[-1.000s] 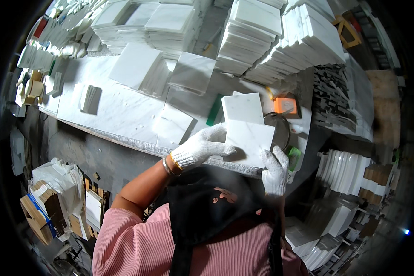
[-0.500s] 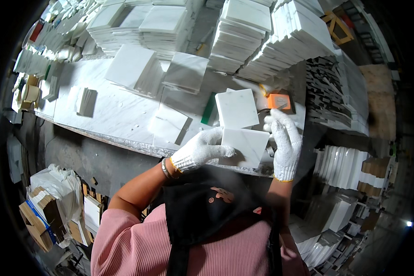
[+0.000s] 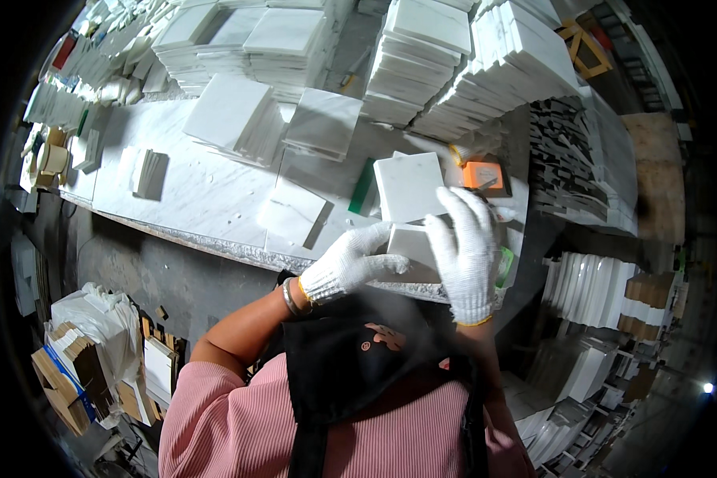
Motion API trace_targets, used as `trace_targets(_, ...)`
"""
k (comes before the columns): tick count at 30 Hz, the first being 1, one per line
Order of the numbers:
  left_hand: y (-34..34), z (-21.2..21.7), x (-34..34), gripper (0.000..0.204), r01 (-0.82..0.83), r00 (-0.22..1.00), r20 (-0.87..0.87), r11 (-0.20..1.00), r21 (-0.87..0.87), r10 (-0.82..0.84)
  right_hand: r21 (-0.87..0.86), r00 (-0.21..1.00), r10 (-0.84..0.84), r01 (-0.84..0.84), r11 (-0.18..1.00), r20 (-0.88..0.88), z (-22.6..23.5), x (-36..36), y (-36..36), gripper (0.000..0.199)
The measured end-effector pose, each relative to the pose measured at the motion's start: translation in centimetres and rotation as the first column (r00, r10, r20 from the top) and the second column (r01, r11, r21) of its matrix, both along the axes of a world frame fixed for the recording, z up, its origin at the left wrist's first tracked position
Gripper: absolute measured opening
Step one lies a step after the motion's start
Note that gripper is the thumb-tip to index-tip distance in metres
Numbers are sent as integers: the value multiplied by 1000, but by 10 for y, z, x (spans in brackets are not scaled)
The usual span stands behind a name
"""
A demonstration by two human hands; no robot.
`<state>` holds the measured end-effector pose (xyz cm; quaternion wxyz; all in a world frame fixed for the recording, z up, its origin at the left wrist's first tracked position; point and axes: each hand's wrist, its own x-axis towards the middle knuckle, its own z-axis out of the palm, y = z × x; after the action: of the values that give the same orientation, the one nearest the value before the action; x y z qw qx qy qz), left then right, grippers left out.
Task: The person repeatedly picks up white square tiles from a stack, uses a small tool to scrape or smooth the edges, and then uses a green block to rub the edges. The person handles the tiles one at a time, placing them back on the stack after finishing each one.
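A white marble tile (image 3: 413, 247) is tilted in front of me at the table's near edge. My left hand (image 3: 354, 259), in a white knit glove, grips its left side between thumb and fingers. My right hand (image 3: 466, 251), gloved too, lies over the tile's right part with fingers stretched out, hiding that side. Just beyond, another square white tile (image 3: 409, 187) rests on the table. An orange block-shaped thing (image 3: 483, 175) sits past my right fingertips. A bright green object (image 3: 503, 267) shows beside my right wrist, partly hidden.
On the marble-topped table (image 3: 207, 207) lie a green strip (image 3: 362, 189), a single tile (image 3: 293, 211) and a small tile group (image 3: 145, 173). Tall tile stacks (image 3: 422, 64) line the back. At the lower left stand cardboard and plastic-wrapped packs (image 3: 95, 334).
My right hand has moved left, from beside the tile to over its right part. The tile has tipped, showing less of its face. The green object has come into sight.
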<state>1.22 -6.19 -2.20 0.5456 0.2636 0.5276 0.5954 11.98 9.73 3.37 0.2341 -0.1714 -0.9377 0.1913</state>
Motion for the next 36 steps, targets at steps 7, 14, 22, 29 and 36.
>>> trace_targets(7,1,4,-9,46,28,957,290,1000,-9,-24,-705,965,-246,238,668,93,3,38,11,31)
trace_targets(14,13,3,-8,47,58,948,314,998,2,-56,-824,982,-159,170,540,98,2,52,8,22)
trace_targets(22,26,-23,22,48,143,891,433,990,19,-137,-878,887,-462,225,422,5,-19,91,12,22)
trace_targets(29,49,-41,59,50,75,781,620,997,16,-69,-973,843,-527,198,120,107,-49,123,13,29)
trace_targets(36,68,-48,70,44,61,782,623,992,-110,21,-699,834,-542,449,557,105,-49,139,50,20)
